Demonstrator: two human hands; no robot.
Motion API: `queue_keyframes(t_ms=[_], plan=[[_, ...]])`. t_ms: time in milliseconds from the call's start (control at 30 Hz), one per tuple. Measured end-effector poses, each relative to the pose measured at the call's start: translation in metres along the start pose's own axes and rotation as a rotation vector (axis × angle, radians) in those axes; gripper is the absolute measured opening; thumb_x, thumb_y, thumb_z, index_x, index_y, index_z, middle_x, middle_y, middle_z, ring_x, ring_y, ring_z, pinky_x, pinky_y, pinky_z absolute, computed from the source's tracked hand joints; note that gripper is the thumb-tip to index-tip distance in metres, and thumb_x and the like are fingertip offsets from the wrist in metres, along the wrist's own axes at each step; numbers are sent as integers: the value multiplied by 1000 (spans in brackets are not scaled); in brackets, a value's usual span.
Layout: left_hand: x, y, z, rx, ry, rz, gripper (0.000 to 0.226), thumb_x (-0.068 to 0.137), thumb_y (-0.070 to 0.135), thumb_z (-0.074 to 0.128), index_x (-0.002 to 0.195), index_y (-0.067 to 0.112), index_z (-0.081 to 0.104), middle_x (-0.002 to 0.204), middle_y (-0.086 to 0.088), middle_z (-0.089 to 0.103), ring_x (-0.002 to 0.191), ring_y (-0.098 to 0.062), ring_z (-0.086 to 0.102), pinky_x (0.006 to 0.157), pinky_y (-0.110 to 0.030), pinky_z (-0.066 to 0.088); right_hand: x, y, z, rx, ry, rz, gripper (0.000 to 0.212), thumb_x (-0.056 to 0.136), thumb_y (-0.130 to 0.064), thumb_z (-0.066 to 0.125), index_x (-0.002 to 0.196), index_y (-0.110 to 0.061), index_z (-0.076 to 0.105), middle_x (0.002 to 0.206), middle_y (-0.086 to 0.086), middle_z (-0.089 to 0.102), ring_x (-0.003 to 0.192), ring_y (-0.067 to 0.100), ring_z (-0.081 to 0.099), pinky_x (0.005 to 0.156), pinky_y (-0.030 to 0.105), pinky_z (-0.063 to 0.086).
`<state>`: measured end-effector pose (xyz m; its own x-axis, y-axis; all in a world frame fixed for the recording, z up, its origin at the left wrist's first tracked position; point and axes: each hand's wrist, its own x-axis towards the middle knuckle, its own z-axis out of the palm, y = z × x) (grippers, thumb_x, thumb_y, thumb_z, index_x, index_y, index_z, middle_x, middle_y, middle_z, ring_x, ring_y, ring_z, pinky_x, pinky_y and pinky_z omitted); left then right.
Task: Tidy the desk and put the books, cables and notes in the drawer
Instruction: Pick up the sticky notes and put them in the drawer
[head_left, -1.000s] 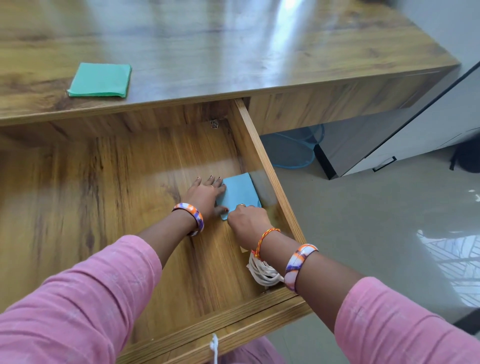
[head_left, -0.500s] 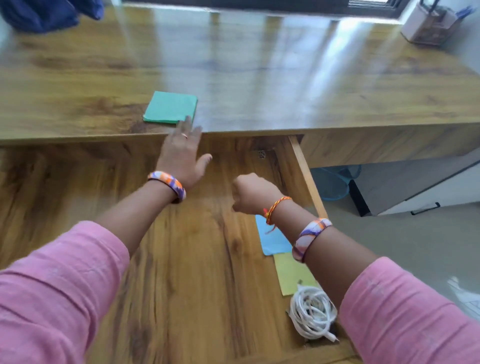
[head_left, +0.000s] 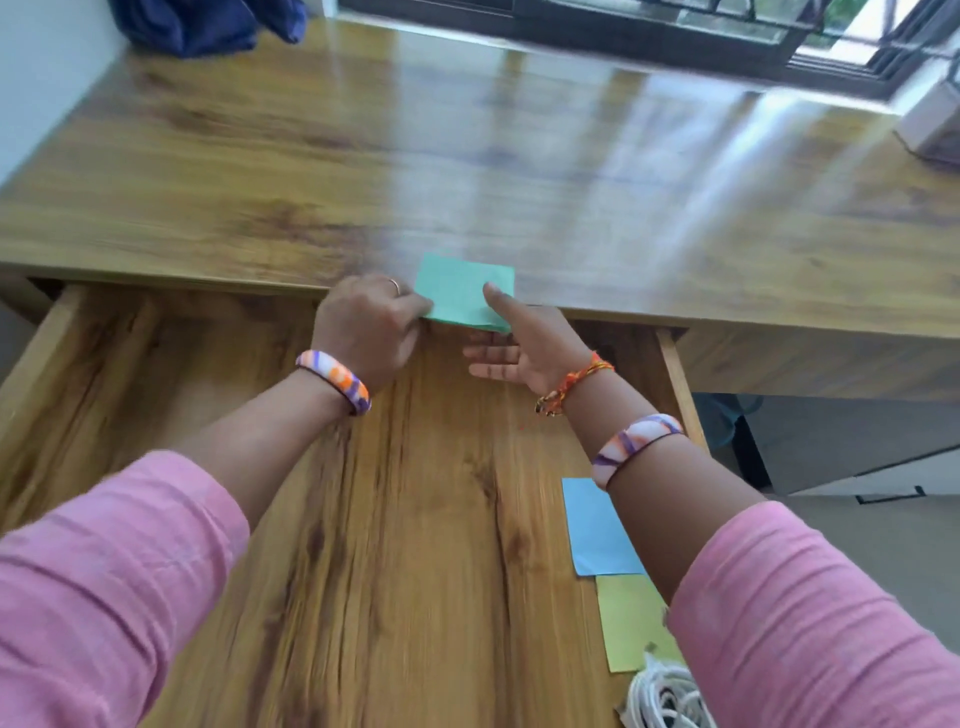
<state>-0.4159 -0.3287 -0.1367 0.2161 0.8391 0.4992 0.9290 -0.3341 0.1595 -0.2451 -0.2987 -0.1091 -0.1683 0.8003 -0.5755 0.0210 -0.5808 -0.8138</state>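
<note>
A green pad of notes (head_left: 460, 291) lies at the desk's (head_left: 571, 182) front edge, its near side jutting over the open drawer (head_left: 405, 545). My left hand (head_left: 366, 327) grips the pad's near left corner with curled fingers. My right hand (head_left: 519, 338) pinches its right side, thumb on top and fingers underneath. Along the drawer's right side lie a blue note (head_left: 595, 530), a yellow note (head_left: 631, 623) and a coiled white cable (head_left: 665, 696), partly hidden by my right arm.
A dark blue cloth (head_left: 208, 26) sits at the desk's back left corner and a white holder (head_left: 935, 119) at the back right, below a window. Right of the drawer stand a grey cabinet (head_left: 857, 441) and a blue bin (head_left: 727, 421) on the floor.
Both hands left the blue note in the drawer, rose to the desk edge and took hold of the green pad, which now overhangs the edge.
</note>
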Motion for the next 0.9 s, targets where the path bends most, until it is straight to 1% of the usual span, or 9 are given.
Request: queue_keyframes(t_ms=[67,133,200,267,333,467,600,733,900], plan=[[-13,24,5,-87,60,5,30,71,18,46,82,8,73,84,-12,70,71,-33,66,58,-36,55,-5,5,-15,95,17,-14,16,90,-10,58,105,-6,56,91,11,59,75,22,61,56,32,58],[-22,52,14,-290,77,-188,31,72,3,51,94,7,71,102,-12,66,84,-29,64,66,-31,54,-11,13,-36,110,63,-10,24,88,-1,58,112,-6,56,94,12,62,75,21,62,48,27,57],[-23,80,24,-637,45,-558,44,75,-12,46,111,6,64,117,-13,58,89,-21,61,70,-27,54,-18,24,-60,30,140,1,24,88,-1,59,111,-7,57,99,12,63,75,19,63,47,24,54],[-16,102,31,-1118,-72,-1022,42,85,-12,43,124,3,51,119,-14,54,88,-20,61,59,-22,57,-26,35,-81,-32,218,36,24,88,-3,60,112,-6,58,101,12,65,76,18,64,49,25,51],[-10,121,36,-1378,-259,-1220,37,93,-2,46,129,-4,41,112,-17,56,80,-21,61,48,-19,53,-33,45,-97,-79,258,50,26,88,-5,61,114,-3,59,104,13,67,82,21,66,53,26,50],[-9,148,46,-1214,-446,-1105,31,86,-7,57,117,-10,54,102,-18,61,78,-24,61,48,-17,51,-47,59,-113,-291,284,47,28,88,-9,61,114,1,57,107,15,66,93,26,66,74,37,57],[-2,150,71,-975,-386,-1035,25,78,-5,66,103,-3,67,99,-15,69,91,-27,66,83,-43,56,-71,67,-123,-856,351,-58,30,86,-14,63,110,-1,51,109,14,58,101,29,58,70,27,44],[4,156,81,-563,-513,-842,26,79,15,72,103,5,70,106,-13,70,100,-29,65,88,-30,51,-92,88,-125,-1083,294,-105,30,88,-20,60,110,-5,47,117,14,55,112,33,53,76,28,41],[0,169,93,-306,-603,-677,43,85,22,66,122,0,59,126,-20,59,118,-34,52,97,-35,44,-101,103,-126,-1165,221,-115,41,89,-19,58,125,-6,45,130,14,49,118,33,50,95,41,46]])
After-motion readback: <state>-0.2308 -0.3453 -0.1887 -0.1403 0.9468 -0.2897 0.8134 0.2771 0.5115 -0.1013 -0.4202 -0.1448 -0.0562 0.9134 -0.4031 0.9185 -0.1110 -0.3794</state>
